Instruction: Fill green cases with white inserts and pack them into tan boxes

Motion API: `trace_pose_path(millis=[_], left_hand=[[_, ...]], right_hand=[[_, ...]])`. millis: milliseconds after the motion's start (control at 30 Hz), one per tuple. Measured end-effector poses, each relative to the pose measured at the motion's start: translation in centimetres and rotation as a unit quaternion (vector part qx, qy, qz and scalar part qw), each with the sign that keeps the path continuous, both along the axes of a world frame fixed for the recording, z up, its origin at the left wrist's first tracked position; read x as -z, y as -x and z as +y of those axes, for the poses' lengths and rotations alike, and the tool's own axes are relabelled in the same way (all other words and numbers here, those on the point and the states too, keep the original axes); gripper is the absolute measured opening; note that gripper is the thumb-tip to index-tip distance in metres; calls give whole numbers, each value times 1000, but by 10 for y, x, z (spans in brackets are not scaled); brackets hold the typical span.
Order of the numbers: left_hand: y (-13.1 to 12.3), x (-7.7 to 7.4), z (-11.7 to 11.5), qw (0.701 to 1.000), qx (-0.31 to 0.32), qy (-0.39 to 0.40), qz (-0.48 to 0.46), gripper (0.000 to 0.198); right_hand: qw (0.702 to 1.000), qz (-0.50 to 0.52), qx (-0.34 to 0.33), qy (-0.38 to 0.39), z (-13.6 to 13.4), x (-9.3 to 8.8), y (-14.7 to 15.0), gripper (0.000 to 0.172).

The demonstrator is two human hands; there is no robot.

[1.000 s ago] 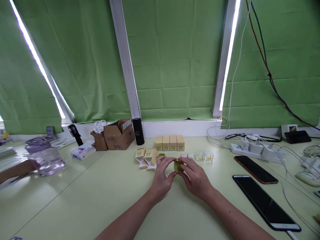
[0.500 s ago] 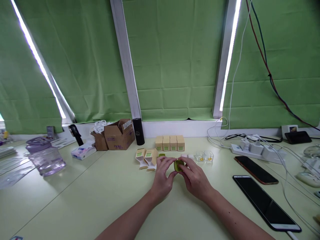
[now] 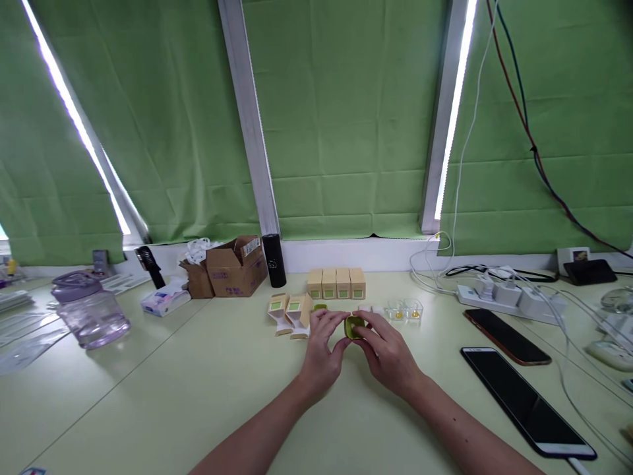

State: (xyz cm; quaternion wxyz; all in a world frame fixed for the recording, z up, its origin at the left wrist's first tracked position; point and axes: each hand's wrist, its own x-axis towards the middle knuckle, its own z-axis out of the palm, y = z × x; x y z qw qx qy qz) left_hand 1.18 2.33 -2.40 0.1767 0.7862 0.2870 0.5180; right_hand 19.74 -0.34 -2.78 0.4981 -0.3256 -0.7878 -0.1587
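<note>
Both of my hands meet at the middle of the pale green table around a small green round container. My left hand pinches its left side with thumb and fingers. My right hand grips its right side, fingers curled over it. Just behind them stand a row of several tan boxes with green squares, two open tan boxes lying tilted, and two small clear cups with yellow contents.
A cardboard box, a black cylinder and a tissue pack sit at the back left. A clear purple-lidded jar stands far left. Two phones and a power strip with cables lie to the right.
Another person's arm at the far left by the jar has withdrawn from view. My hands have shifted slightly forward with the green container still between them.
</note>
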Motion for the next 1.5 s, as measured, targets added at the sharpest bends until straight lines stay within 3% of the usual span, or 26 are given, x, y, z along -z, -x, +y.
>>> trace_pose_path(millis=[400, 600, 700, 867, 1100, 1167, 1500], left_hand=[[0, 1, 0, 1000, -5, 4, 7, 38], [1, -3, -4, 1000, 0, 23, -2, 46], [2, -6, -5, 999, -7, 31, 2, 45], [2, -6, -6, 999, -15, 8, 28, 50], [2, -1, -5, 996, -14, -29, 86, 55], [2, 0, -4, 995, -17, -34, 92, 56], [-2, -5, -10, 991, -4, -46, 125, 59]], right_hand=[[1000, 2, -12, 27, 0, -1, 2, 28], [989, 111, -27, 98, 3, 9, 1, 21], [960, 217, -40, 170, 5, 11, 2, 20], [893, 323, -67, 305, 8, 8, 3, 41], [796, 431, -131, 404, 11, 7, 7, 58], [780, 444, -132, 420, 11, 8, 8, 60], [805, 387, -112, 436, 9, 15, 13, 60]])
